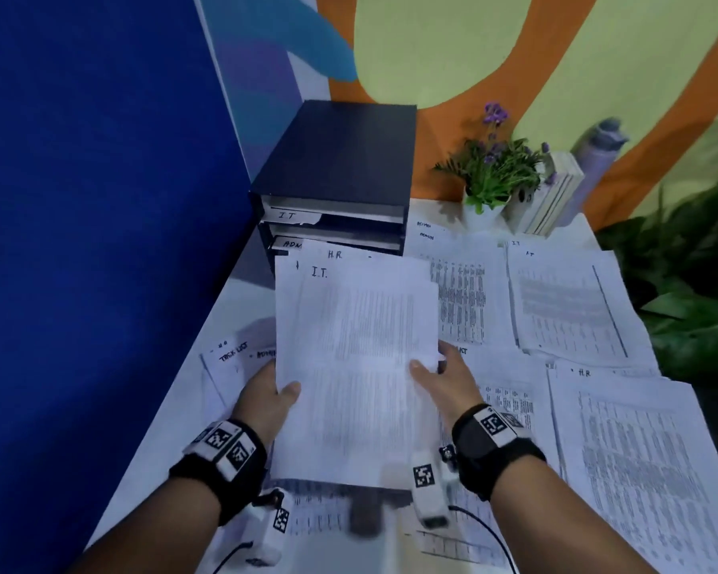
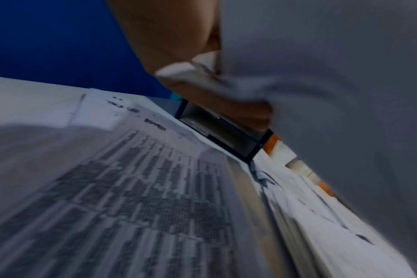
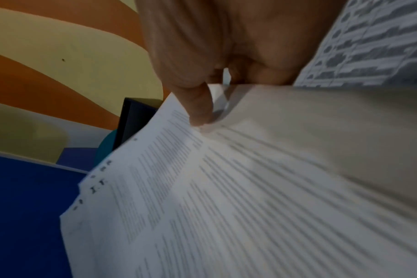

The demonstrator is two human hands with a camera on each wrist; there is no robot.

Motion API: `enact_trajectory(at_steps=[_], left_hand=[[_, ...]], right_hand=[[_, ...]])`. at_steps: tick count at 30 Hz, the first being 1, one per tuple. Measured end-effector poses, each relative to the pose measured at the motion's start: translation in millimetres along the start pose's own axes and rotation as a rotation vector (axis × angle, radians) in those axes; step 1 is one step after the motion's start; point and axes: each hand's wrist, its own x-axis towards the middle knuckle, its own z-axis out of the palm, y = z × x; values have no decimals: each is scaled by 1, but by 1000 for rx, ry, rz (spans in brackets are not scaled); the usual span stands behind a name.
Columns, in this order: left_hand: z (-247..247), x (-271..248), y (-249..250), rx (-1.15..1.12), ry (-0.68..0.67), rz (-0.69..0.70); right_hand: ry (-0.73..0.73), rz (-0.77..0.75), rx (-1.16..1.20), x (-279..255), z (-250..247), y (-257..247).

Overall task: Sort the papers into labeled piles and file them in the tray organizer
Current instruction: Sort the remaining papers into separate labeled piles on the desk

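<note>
Left hand (image 1: 266, 393) and right hand (image 1: 444, 379) pinch a loose sheaf topped "I.T." (image 1: 355, 345); uneven sheets could slip before reaching the tray organizer (image 1: 336, 180).

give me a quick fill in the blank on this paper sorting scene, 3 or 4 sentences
1. The top sheet of the held stack, gripped by the left hand and right hand, is handwritten ____.
2. The top slot of the tray organizer carries the label ____.
3. The potted plant has flowers coloured ____.
4. The pile nearest on the right side of the table is marked ____.

Missing words: I.T.; IT; purple; H.R.
</note>
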Motion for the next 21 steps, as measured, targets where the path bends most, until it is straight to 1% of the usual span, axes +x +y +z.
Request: enact_trajectory(at_steps=[3, 8, 12, 14, 15, 17, 21], left_hand=[[25, -7, 16, -57, 10, 55], [69, -21, 34, -163, -106, 38], [105, -28, 47, -180, -145, 38], [119, -31, 54, -183, -142, 50], [126, -33, 58, -180, -147, 57], [137, -38, 65, -161, -162, 79], [154, -45, 75, -189, -162, 82]], right_hand=[[-9, 7, -31, -10, -27, 7], [151, -90, -58, -24, -88, -3], [220, -40, -72, -23, -136, 2], [245, -42, -92, -22, -155, 9], [265, -69, -99, -23, -165, 12], [316, -107, -87, -25, -180, 16], [383, -119, 15, -23, -204, 21]])
